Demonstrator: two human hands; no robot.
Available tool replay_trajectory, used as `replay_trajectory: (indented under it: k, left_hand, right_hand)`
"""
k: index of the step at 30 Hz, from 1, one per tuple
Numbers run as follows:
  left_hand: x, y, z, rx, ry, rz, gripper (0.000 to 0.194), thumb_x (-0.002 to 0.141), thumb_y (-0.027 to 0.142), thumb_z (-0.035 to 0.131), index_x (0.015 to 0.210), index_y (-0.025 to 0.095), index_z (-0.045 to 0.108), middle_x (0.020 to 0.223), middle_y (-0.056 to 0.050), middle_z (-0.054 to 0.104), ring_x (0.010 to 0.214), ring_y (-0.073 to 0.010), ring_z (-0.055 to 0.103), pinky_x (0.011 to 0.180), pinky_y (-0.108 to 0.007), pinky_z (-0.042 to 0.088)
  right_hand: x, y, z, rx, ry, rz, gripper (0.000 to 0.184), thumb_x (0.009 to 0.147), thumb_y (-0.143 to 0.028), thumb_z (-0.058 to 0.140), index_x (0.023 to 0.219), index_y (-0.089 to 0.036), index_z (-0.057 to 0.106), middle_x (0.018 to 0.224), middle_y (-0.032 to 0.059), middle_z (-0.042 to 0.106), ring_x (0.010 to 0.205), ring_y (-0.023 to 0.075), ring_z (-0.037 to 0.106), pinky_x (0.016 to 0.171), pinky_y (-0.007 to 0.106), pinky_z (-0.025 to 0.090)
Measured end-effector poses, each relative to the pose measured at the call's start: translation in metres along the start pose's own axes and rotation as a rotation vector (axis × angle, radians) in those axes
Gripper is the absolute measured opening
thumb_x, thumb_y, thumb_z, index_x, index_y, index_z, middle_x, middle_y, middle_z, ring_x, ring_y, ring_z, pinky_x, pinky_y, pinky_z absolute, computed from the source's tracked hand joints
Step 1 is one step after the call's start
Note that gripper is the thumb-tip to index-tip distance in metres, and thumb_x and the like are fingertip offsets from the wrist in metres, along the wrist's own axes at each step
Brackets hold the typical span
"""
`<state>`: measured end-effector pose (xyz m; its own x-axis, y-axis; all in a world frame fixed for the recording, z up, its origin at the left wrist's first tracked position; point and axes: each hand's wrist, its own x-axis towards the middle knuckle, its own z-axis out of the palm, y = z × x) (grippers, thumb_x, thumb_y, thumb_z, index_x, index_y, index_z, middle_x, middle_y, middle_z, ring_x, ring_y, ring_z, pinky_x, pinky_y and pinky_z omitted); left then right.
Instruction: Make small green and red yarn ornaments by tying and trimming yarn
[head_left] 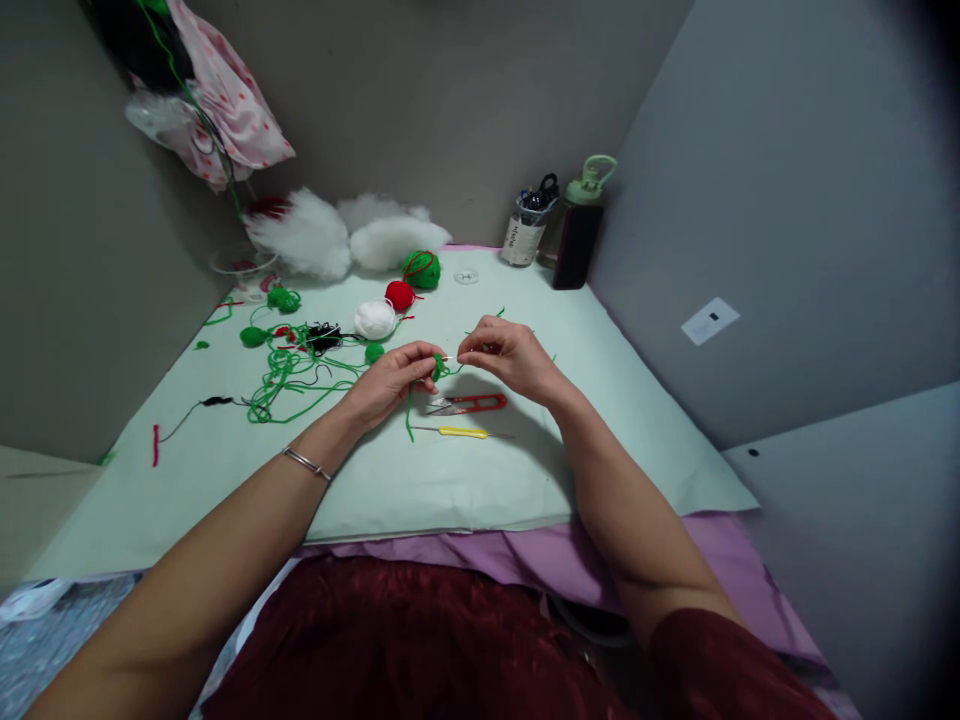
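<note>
My left hand pinches a small green yarn piece between thumb and fingers. A green tail of yarn hangs from it toward the table. Close by on the right, my right hand is closed in a pinch on a thin, pale needle, whose other end meets the green piece. Below the hands lie red-handled thread snips and a crochet hook with a yellow grip. A small green ball sits just behind my left hand.
Tangled green yarn spreads to the left, with a black yarn bundle. Behind are a white yarn ball, a red ball, a green ball and white stuffing. A pen cup and bottle stand back right.
</note>
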<state>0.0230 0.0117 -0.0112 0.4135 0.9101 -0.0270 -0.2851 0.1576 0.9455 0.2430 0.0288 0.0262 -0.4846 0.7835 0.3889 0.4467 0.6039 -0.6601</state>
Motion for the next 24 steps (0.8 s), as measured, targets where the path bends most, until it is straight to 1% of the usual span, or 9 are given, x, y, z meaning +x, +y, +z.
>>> replay_trajectory:
  k: [5,14,24]
  left_hand:
    - [0.0000,-0.0004,-0.0004,-0.001,-0.003,0.003,0.028,0.077,0.034,0.081,0.096,0.016,0.070,0.081,0.001,0.060,0.063,-0.0074,0.054,0.069,-0.025,0.055]
    - [0.0005,-0.0018,-0.0025,-0.004,-0.013,0.011,0.027,0.078,0.033,0.080,0.096,0.016,0.070,0.083,0.001,0.061,0.064,-0.0072,0.055,0.069,-0.024,0.055]
    - [-0.0002,-0.0003,-0.0009,-0.016,-0.002,0.024,0.026,0.077,0.032,0.081,0.094,0.016,0.071,0.080,0.001,0.060,0.064,-0.0073,0.054,0.069,-0.024,0.055]
  right_hand:
    - [-0.0001,-0.0030,0.0009,0.008,-0.003,0.001,0.010,0.088,-0.026,0.071,0.083,-0.018,0.074,0.079,-0.0003,0.057,0.069,0.0105,0.050,0.067,0.027,0.038]
    - [-0.0003,-0.0074,0.0010,0.031,-0.031,-0.014,0.011,0.089,-0.025,0.068,0.082,-0.018,0.072,0.079,0.0000,0.057,0.071,0.0111,0.051,0.068,0.027,0.039]
    - [-0.0012,-0.0069,-0.0007,0.035,-0.041,-0.007,0.010,0.089,-0.025,0.068,0.082,-0.018,0.071,0.080,-0.0003,0.057,0.070,0.0105,0.051,0.067,0.027,0.038]
